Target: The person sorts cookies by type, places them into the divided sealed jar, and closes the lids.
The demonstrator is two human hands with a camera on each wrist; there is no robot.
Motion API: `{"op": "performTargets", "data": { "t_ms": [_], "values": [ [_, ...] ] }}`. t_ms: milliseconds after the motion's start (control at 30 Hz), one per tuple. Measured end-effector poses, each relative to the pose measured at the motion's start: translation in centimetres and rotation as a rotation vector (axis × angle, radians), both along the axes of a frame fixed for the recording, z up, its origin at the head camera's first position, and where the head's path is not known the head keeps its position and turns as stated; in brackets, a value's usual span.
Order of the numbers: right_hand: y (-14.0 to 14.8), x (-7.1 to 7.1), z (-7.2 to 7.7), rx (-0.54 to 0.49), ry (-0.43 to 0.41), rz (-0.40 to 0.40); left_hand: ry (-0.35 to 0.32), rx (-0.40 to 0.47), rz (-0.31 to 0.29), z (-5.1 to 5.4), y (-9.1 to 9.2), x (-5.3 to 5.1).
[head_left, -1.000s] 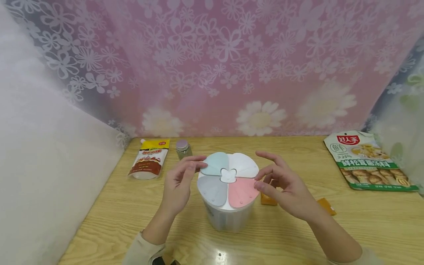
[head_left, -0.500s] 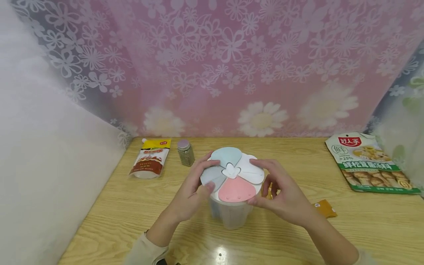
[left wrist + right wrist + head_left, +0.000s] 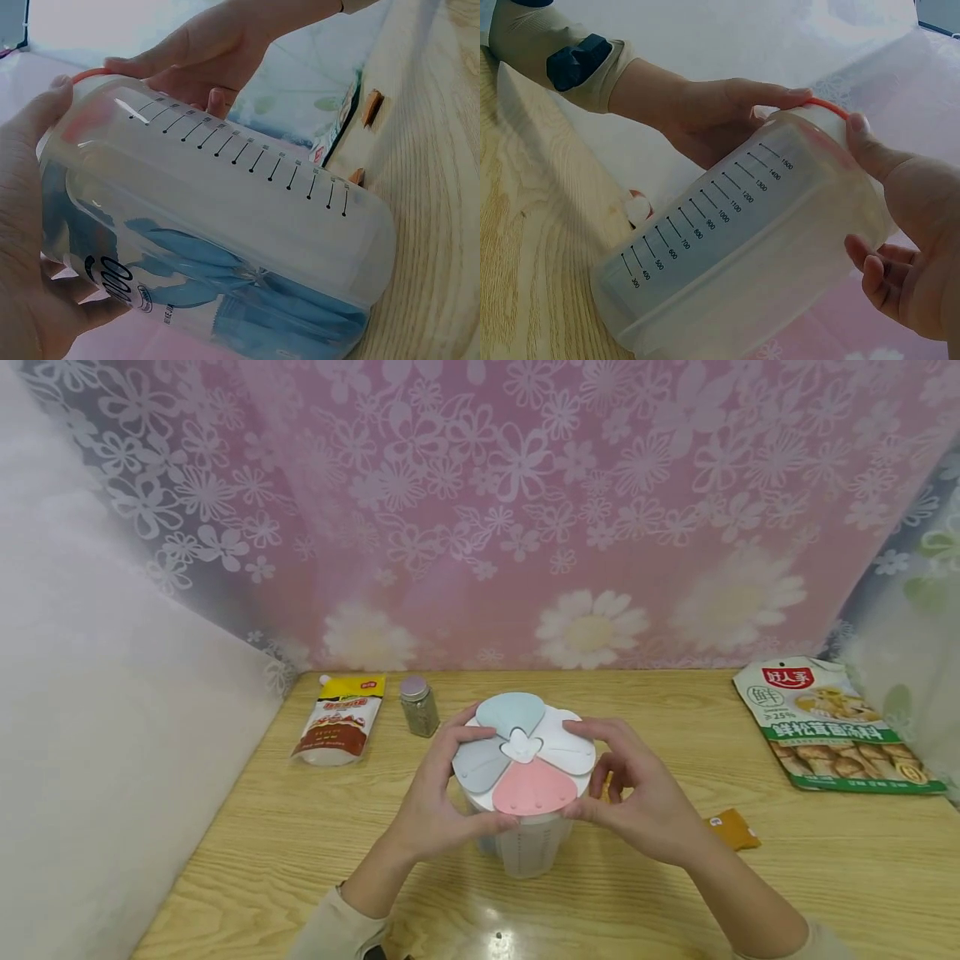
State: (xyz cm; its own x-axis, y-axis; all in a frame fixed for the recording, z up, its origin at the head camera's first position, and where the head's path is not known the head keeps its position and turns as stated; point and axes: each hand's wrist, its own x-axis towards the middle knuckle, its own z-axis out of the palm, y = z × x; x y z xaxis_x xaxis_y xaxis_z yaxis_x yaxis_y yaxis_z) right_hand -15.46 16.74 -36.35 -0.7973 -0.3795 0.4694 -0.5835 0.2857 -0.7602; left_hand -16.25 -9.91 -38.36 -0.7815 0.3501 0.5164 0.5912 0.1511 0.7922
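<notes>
A translucent measuring canister stands on the wooden table, marked with a black scale. Its round lid carries pale blue, white, pink and grey petal-shaped flaps, all lying flat. My left hand grips the lid's left side, with the thumb at the front rim below the pink flap. On the right, my right hand holds the rim between thumb and index finger, its other fingers curled beside the canister. Blue sachets show through one compartment in the left wrist view; the compartment facing the right wrist camera shows no sachets.
A spouted pouch and a small glass jar stand at the back left. At the right lies a green-and-white seasoning bag. An orange sachet lies near my right wrist; another is partly hidden behind my right hand.
Both hands have closed onto the lid's rim. The canister has turned, bringing the pink flap to the front. My left thumb has moved from the grey flap to the front rim.
</notes>
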Motion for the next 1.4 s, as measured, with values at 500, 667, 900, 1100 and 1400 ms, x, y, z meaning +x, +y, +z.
{"op": "performTargets", "data": {
  "t_ms": [500,667,900,1100,1400],
  "values": [
    [2.5,-1.8,-0.3,-0.175,-0.268,0.251,-0.065,0.180,0.049,-0.1,1.0,0.2],
    [4.1,-3.0,-0.7,-0.159,-0.341,0.319,-0.090,0.178,0.048,0.1,0.9,0.2],
    [5.8,-4.7,-1.9,-0.087,-0.397,0.393,-0.145,0.210,0.034,0.4,0.5,0.1],
    [7.1,-6.0,-3.5,-0.001,-0.417,0.428,-0.174,0.221,0.030,0.6,0.5,0.2],
    [8.8,-7.5,-5.8,0.148,-0.516,0.360,-0.149,0.222,0.027,0.5,0.4,0.1]
  ]
}}
